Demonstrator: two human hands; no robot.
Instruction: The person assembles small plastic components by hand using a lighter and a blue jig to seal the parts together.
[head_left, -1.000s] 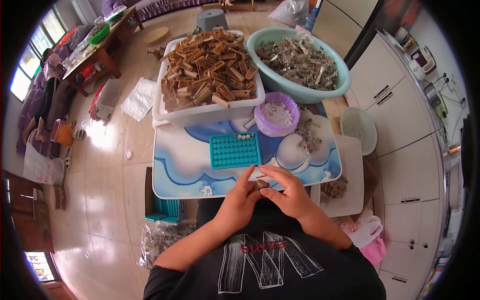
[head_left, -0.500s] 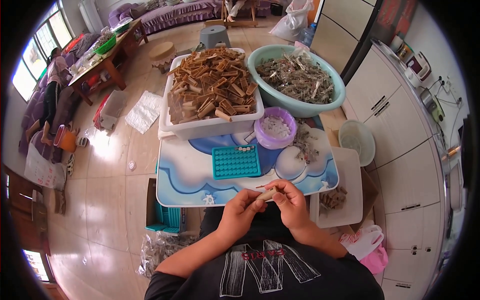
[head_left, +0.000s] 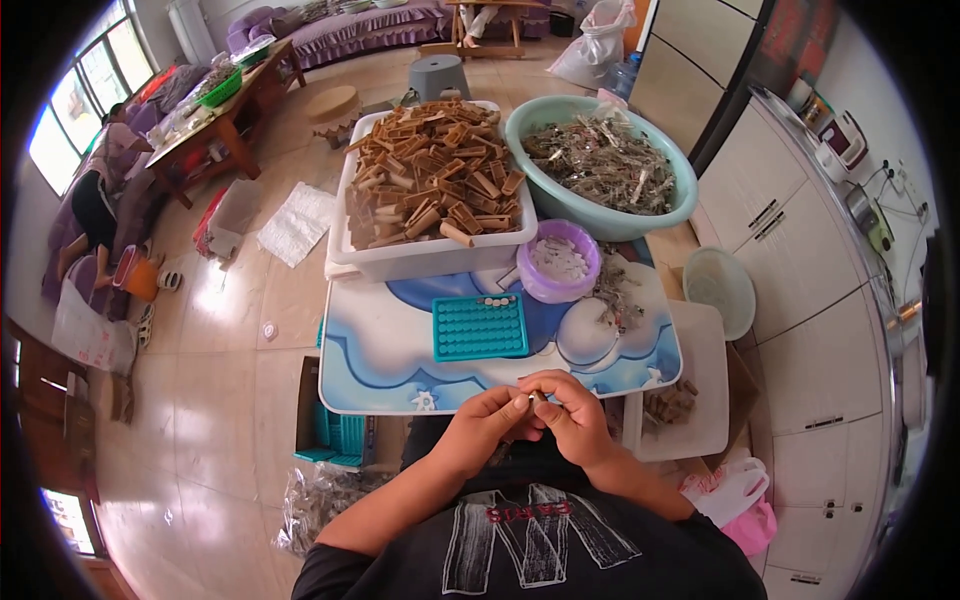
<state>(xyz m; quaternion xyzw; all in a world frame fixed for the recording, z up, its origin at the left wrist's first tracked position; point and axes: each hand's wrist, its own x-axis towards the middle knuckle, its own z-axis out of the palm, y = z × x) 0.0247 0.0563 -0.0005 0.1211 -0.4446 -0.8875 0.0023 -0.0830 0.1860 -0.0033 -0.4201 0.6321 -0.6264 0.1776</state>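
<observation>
Taking the two hands as the middle of the clock, with twelve straight ahead, I describe the place. The left hand [head_left: 490,415] and the right hand [head_left: 572,418] meet at the near edge of the tabletop [head_left: 362,312]; their fingers are bent and they pinch together a small brown piece [head_left: 541,397] (the fingertips cover most of it, so its shape I cannot tell).

The tabletop has a pattern of blue and white clouds. At eleven o'clock lies a teal tray [head_left: 478,335] with rows of round hollows, some white discs [head_left: 495,301] being in its far row. Behind it, also near eleven, a white tub [head_left: 440,262] is heaped with brown pieces [head_left: 435,170]. Almost at twelve stands a purple bowl [head_left: 558,290] of small white parts, and beyond it a pale green basin [head_left: 610,225] full of greyish scraps.

Around, the room has a shiny tiled floor [head_left: 215,420]. At nine o'clock, a box [head_left: 308,405] contains more teal trays; at three, white cabinets [head_left: 815,360] stand along the wall. Far at ten, another person [head_left: 95,195] is bending by a purple sofa [head_left: 70,265].
</observation>
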